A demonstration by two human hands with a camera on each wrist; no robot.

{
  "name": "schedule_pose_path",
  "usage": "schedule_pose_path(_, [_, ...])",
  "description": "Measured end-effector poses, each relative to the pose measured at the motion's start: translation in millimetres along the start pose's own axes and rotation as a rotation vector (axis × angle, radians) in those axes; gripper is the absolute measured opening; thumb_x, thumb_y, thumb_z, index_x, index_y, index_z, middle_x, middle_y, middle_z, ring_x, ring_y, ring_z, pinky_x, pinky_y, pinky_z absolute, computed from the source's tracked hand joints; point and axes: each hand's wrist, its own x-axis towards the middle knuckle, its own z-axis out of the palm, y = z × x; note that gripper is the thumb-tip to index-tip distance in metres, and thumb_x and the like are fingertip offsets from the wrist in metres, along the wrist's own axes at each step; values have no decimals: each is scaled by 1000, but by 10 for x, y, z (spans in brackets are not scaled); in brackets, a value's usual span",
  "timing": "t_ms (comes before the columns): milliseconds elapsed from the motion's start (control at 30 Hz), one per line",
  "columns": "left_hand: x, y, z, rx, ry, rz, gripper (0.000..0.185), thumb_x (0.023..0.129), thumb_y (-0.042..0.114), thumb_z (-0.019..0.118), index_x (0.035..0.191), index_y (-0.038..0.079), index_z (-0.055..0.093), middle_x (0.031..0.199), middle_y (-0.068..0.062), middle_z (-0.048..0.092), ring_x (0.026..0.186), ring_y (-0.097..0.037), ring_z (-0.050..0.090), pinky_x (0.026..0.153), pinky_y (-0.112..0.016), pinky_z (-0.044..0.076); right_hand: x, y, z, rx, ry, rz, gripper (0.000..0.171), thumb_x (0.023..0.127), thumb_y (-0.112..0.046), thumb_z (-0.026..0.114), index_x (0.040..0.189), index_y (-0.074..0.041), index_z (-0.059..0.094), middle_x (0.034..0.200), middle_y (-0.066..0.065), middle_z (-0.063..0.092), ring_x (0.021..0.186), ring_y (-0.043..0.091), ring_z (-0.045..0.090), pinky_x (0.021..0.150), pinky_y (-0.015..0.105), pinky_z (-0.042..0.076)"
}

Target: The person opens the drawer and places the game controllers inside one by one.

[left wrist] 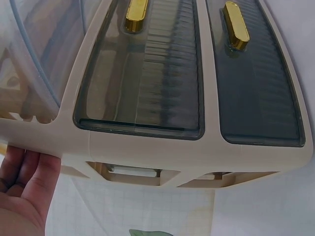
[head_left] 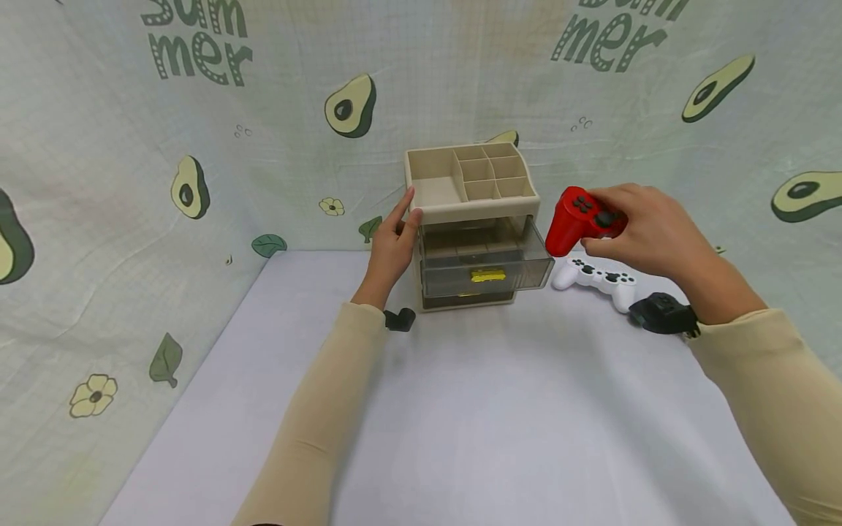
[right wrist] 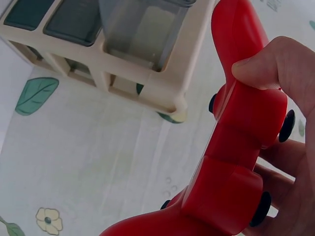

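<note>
A beige desktop organizer (head_left: 479, 211) has an open compartment tray on top and clear drawers below. Its upper drawer (head_left: 454, 279), with a yellow-gold handle (head_left: 487, 275), is pulled out. My left hand (head_left: 389, 254) rests against the organizer's left side, fingertips near its top edge; the left wrist view shows fingers (left wrist: 39, 182) touching the beige side wall (left wrist: 147, 148). To the right of the drawer, raised over the table, my right hand (head_left: 647, 228) grips a red game controller (head_left: 567, 223). In the right wrist view the thumb presses on the red controller (right wrist: 224, 194).
A white game controller (head_left: 595, 279) lies on the white table (head_left: 460, 409), right of the organizer. Black devices show at the left wrist (head_left: 400, 319) and right wrist (head_left: 661, 313). Behind the table hangs a pale cloth (head_left: 283, 146) printed with avocados and leaves.
</note>
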Motion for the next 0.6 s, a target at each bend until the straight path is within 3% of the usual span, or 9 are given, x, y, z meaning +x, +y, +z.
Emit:
schedule_pose_path(133, [13,11,-1,-4,-9,4,59,94,65,43,148,42,36,74,-4,49,66,-19,44,56,-32,40,67,-71,-16,5,4,-19,63,83,-26,69,139,-6,51,123,18,57,100,33,50,72,48,47])
schedule_pose_path(400, [22,19,1,-4,-17,-8,56,94,65,42,146,49,34,75,-4,49,67,-19,44,56,-31,40,203,-215,-34,15,24,-67,60,82,-24,68,138,-7,53,122,17,57,99,32,49,73,47,46])
schedule_pose_path(600, [0,14,-13,-10,-16,-18,58,94,64,43,148,45,34,73,-4,46,65,-20,42,55,-31,39,306,-327,-30,32,35,-100,60,81,-23,68,138,-10,54,120,16,59,99,31,49,75,46,45])
